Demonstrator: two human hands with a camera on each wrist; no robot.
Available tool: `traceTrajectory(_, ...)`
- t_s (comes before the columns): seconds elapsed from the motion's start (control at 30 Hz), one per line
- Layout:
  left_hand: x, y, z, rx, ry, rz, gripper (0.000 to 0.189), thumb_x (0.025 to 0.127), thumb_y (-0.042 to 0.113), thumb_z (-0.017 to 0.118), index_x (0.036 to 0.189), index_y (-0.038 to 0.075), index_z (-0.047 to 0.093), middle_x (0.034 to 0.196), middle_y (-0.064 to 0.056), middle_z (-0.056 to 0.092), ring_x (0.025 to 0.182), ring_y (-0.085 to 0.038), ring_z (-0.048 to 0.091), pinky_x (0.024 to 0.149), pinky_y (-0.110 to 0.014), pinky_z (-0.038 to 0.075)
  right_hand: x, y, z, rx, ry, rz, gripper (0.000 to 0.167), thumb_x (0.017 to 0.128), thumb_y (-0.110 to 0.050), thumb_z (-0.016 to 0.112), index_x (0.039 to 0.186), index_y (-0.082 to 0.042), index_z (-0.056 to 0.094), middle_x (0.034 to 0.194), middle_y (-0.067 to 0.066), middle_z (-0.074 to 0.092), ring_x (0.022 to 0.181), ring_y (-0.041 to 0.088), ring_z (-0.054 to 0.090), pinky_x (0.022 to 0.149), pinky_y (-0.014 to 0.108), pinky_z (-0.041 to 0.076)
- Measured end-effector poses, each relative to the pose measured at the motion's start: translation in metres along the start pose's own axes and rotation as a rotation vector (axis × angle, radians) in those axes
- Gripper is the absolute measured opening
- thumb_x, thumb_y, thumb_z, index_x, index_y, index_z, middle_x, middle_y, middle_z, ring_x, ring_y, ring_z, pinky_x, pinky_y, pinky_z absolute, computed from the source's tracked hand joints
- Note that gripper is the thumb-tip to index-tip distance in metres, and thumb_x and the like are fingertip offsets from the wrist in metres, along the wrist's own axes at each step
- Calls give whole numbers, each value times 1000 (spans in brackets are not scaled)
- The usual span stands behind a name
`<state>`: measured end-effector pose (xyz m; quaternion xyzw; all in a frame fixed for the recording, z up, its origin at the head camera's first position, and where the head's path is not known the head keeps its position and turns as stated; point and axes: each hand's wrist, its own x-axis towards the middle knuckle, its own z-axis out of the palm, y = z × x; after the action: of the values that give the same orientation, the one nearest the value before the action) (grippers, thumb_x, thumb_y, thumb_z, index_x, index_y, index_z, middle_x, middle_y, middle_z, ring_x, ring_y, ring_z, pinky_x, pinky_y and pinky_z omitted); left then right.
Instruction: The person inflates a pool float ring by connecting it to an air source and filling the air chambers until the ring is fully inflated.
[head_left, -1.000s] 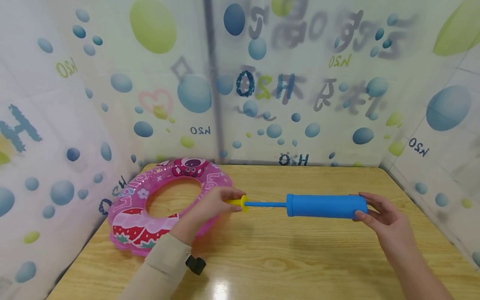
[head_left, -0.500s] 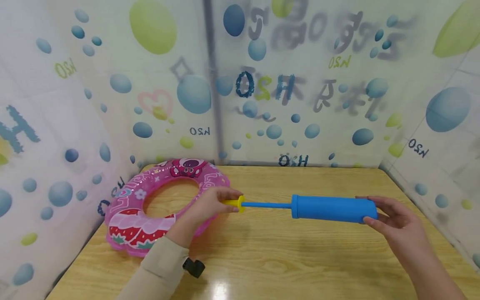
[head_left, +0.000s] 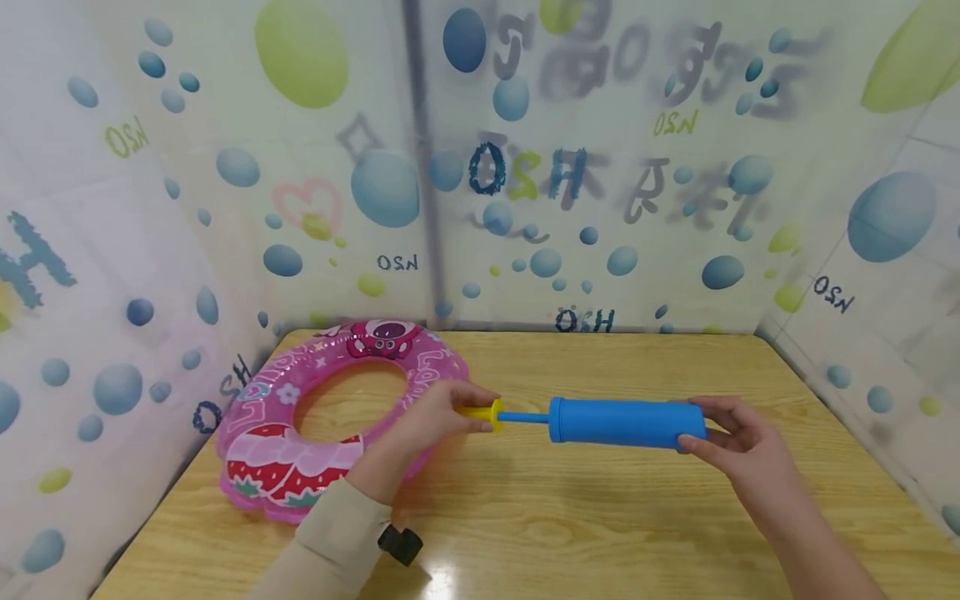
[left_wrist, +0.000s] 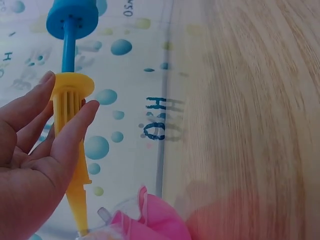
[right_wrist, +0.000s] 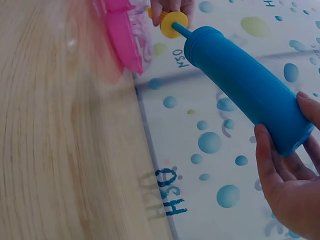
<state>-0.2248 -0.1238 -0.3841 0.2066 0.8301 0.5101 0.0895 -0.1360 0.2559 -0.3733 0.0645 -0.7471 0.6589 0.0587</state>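
Note:
A blue hand pump (head_left: pixel 626 422) is held level above the table, its thin blue rod (head_left: pixel 523 417) partly showing. At the rod's left end, my left hand (head_left: pixel 435 421) pinches the yellow nozzle (left_wrist: pixel 69 115) between thumb and fingers, below its round flange. In the left wrist view the nozzle tip reaches the clear plastic by the pink swim ring (head_left: pixel 258 458); whether it sits inside a valve I cannot tell. My right hand (head_left: pixel 742 442) grips the right end of the blue barrel, thumb in front and fingers behind, as the right wrist view (right_wrist: pixel 250 90) also shows.
The swim ring lies on the left of the wooden table (head_left: pixel 570 525), partly behind my left forearm. A patterned curtain (head_left: pixel 615 167) with bubbles and letters stands behind the table and along both sides. A black strap piece (head_left: pixel 401 544) sticks out from my left cuff.
My right hand first drew the barrel rightward, lengthening the visible rod, then pushed it back left, so less rod shows now. My left hand kept its pinch on the nozzle, shifting slightly right.

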Motion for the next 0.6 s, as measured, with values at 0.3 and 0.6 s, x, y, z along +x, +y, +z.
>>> traceTrajectory(0.3, 3, 4, 12, 1, -29, 27, 35, 85, 2, 73, 119, 2, 68, 111, -7, 70, 105, -24, 63, 90, -33, 52, 5, 5, 20, -71, -2, 36, 47, 90, -10, 71, 131, -2, 51, 116, -16, 60, 98, 5, 65, 79, 27, 56)
traceTrajectory(0.6, 5, 7, 22, 18, -49, 4, 34, 86, 5, 73, 120, 7, 69, 111, -4, 69, 109, -27, 61, 90, -37, 52, 4, 7, 37, -88, -13, 88, 53, 88, -16, 74, 133, -2, 49, 120, -4, 57, 97, 10, 66, 84, 32, 55)
